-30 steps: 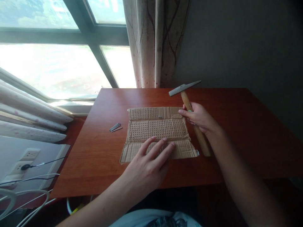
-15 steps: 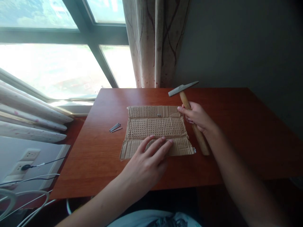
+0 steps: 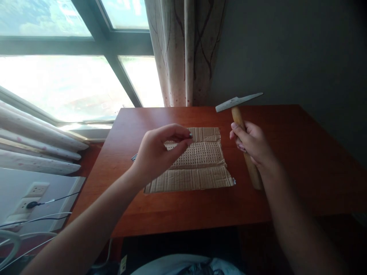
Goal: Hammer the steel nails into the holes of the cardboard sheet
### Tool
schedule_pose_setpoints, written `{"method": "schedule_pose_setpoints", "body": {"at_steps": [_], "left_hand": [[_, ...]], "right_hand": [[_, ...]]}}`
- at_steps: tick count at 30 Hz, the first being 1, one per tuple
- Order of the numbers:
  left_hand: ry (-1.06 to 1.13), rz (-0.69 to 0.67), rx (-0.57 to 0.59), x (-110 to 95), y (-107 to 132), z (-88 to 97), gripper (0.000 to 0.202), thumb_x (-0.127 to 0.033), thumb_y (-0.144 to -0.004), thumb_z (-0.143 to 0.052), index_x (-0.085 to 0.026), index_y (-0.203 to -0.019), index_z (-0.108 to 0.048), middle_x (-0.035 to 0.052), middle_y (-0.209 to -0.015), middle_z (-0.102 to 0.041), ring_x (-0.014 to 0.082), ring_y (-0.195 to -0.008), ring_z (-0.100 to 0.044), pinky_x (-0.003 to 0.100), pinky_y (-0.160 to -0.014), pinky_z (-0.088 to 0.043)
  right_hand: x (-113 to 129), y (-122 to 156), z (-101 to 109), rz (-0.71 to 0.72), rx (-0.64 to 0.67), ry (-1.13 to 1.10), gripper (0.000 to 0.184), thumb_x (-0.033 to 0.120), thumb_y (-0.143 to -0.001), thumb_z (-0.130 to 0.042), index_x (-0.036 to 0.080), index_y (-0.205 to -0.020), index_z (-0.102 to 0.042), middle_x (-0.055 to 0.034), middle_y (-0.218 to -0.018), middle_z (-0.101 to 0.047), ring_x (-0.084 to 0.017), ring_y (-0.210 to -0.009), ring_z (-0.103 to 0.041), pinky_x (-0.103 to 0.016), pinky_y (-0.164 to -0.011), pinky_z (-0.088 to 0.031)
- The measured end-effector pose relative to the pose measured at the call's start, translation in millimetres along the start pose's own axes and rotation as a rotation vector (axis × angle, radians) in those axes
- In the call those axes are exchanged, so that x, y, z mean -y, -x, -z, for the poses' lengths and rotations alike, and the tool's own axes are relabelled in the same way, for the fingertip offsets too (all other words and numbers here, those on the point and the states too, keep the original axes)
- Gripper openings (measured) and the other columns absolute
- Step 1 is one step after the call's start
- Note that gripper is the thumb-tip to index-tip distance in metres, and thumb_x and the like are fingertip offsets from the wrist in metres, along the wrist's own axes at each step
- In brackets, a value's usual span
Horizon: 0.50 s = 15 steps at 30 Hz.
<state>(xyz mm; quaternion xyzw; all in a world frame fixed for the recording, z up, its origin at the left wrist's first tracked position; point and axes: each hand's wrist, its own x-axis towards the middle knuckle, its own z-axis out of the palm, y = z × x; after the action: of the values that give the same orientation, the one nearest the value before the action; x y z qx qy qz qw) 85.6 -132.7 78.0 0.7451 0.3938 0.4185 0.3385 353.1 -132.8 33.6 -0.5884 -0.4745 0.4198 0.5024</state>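
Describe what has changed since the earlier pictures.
The left hand moved forward and leftward, its fingers now at a small silvery piece. The right hand shifted rightward, still gripping the wooden-handled metal hammer. The perforated brown cardboard sheet stayed flat.

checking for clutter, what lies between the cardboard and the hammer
In the head view, tabletop shows between cardboard and hammer, with fingers of the right hand at the upper end.
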Motion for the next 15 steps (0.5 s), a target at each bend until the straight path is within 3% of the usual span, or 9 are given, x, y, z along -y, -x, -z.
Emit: {"method": "schedule_pose_setpoints", "body": {"at_steps": [3,8,15], "left_hand": [[0.09,0.048,0.041,20.2,-23.5,-7.5,0.011,-0.025,-0.085,-0.069,-0.014,-0.089,-0.067,0.0063,-0.087,-0.074,0.0174,-0.083,-0.072,0.03,-0.077,-0.06],[-0.055,0.045,0.097,45.6,-32.9,-16.7,0.012,-0.027,-0.085,-0.068,-0.016,-0.088,-0.07,0.0052,-0.085,-0.074,0.0161,-0.079,-0.069,0.028,-0.072,-0.056],[-0.176,0.016,0.093,48.5,-28.7,-18.4,0.014,-0.027,-0.086,-0.065,-0.016,-0.091,-0.072,0.0047,-0.086,-0.075,0.0157,-0.078,-0.068,0.026,-0.069,-0.051]], "right_hand": [[-1.4,7.1,3.8,0.0,0.0,0.004,0.036,0.053,-0.086,-0.068,0.021,-0.078,-0.054,0.002,-0.07,-0.058,-0.004,-0.042,-0.035,-0.022,-0.035,-0.024],[-3.0,17.2,10.5,-0.025,-0.003,0.008,0.037,0.052,-0.088,-0.067,0.02,-0.077,-0.053,0.003,-0.066,-0.054,-0.004,-0.042,-0.035,-0.022,-0.036,-0.024],[2.8,26.0,13.3,-0.05,0.024,-0.033,0.036,0.051,-0.087,-0.068,0.02,-0.077,-0.052,0.0033,-0.067,-0.055,-0.004,-0.042,-0.034,-0.022,-0.037,-0.023]]}}
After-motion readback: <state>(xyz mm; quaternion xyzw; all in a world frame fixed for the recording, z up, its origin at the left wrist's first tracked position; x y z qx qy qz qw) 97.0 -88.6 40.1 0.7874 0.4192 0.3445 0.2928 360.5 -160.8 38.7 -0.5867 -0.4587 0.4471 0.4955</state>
